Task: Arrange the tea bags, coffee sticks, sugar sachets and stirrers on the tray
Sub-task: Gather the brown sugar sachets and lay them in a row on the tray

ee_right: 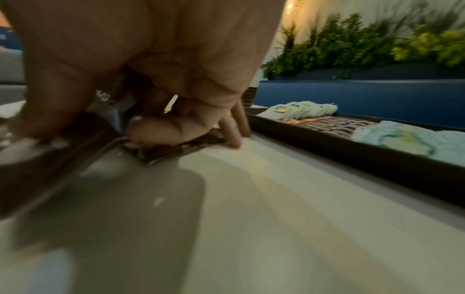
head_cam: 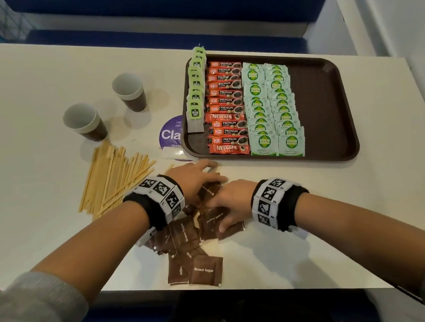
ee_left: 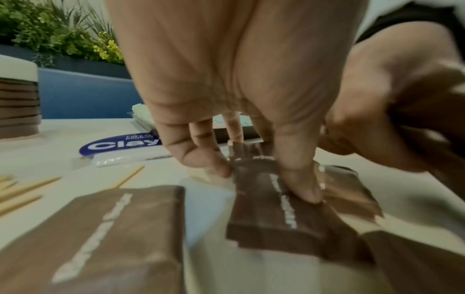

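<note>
Several brown sugar sachets (head_cam: 205,269) lie in a loose pile near the table's front edge. My left hand (head_cam: 202,174) is at the pile's far end; in the left wrist view its thumb (ee_left: 302,185) and a curled finger pinch a small stack of sachets (ee_left: 264,218). Just right of it, my right hand (head_cam: 227,204) has its fingers curled around more brown sachets (ee_right: 108,99). The brown tray (head_cam: 322,111) holds a column of tea bags (head_cam: 195,102), a column of coffee sticks (head_cam: 226,106) and two columns of green-and-white sachets (head_cam: 271,106). Wooden stirrers (head_cam: 112,177) lie heaped at the left.
Two paper cups (head_cam: 83,121) (head_cam: 129,91) stand behind the stirrers. A purple round sticker (head_cam: 170,135) lies against the tray's left rim. The tray's right third is bare. A blue bench runs behind the table.
</note>
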`<state>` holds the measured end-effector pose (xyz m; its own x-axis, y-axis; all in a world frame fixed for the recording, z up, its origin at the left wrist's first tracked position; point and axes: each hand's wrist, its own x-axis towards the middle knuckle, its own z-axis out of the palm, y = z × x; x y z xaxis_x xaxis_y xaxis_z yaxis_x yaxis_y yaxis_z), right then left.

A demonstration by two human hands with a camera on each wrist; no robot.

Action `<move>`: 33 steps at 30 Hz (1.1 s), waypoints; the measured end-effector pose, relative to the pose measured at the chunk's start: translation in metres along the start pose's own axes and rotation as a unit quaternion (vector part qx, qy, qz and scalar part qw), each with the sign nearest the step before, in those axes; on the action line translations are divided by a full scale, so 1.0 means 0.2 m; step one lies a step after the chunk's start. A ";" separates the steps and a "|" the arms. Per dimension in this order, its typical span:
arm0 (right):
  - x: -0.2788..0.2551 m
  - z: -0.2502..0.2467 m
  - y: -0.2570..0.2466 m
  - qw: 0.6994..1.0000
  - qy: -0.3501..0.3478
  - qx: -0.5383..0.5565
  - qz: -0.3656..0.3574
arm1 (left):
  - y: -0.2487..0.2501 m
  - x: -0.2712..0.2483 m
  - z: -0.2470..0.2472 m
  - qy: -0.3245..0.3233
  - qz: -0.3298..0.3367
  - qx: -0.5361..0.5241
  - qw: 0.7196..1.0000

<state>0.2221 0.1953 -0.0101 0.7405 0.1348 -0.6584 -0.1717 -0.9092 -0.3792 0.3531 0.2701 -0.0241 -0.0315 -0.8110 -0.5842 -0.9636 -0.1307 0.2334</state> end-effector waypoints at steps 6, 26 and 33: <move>-0.12 -0.12 0.18 0.990 0.061 0.122 0.045 | 0.02 0.01 -0.04 0.009 -0.002 0.024 1.000; -0.21 -0.15 0.46 0.898 0.292 0.301 0.132 | 0.03 0.07 -0.07 -0.056 0.027 0.032 0.998; -0.24 -0.15 0.53 0.899 0.293 0.301 0.124 | 0.03 0.08 -0.12 -0.013 -0.045 -0.139 0.989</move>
<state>0.1886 0.0800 0.0001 0.8158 -0.4334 -0.3829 -0.5688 -0.4816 -0.6667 0.3537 0.2425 -0.0127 0.0400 -0.7741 -0.6318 -0.8522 -0.3565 0.3829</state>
